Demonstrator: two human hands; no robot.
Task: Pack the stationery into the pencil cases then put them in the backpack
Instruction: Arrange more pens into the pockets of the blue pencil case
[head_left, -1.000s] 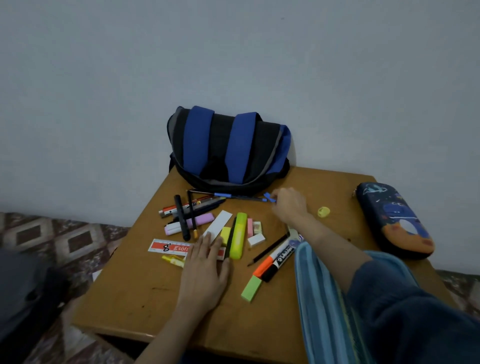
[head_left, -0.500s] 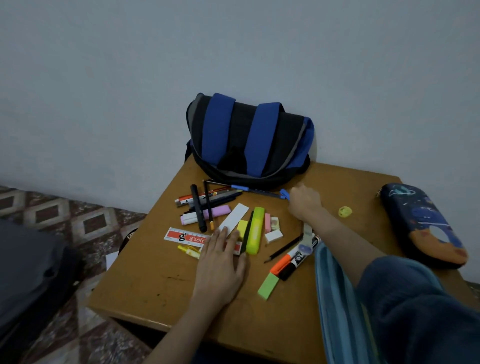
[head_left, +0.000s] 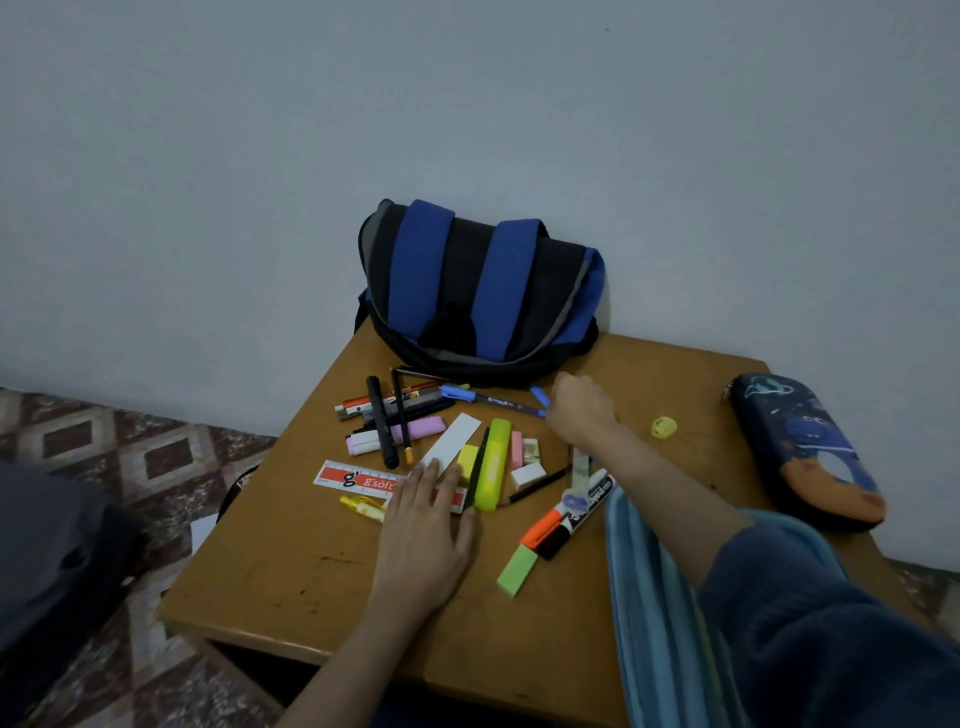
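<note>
Little is seen to have moved since the earlier frame: both hands are kept where they were, and only the view is shifted. The left hand (head_left: 423, 535) is laid flat, fingers straight, on the red-and-white ruler (head_left: 358, 478), with nothing gripped. The right hand (head_left: 579, 410) is held with its fingers curled at the right end of the blue pen (head_left: 488, 400), which runs off at nine o'clock from it. The pen's end is met by the hand, but it cannot be told whether the pen is pinched.

The backpack (head_left: 483, 291) is set against the wall at eleven o'clock from the right hand, just beside it. The dark pencil case (head_left: 805, 452) is found well apart at three o'clock, with a small yellow sharpener (head_left: 663, 427) between. The striped blue pencil case (head_left: 644, 597) lies at six o'clock, partly beneath the right forearm.

The yellow highlighter (head_left: 493, 465) lies at one o'clock from the left hand, just beside its fingertips, and a green eraser (head_left: 517, 569) at four o'clock. All is borne on the wooden table (head_left: 291, 587).
</note>
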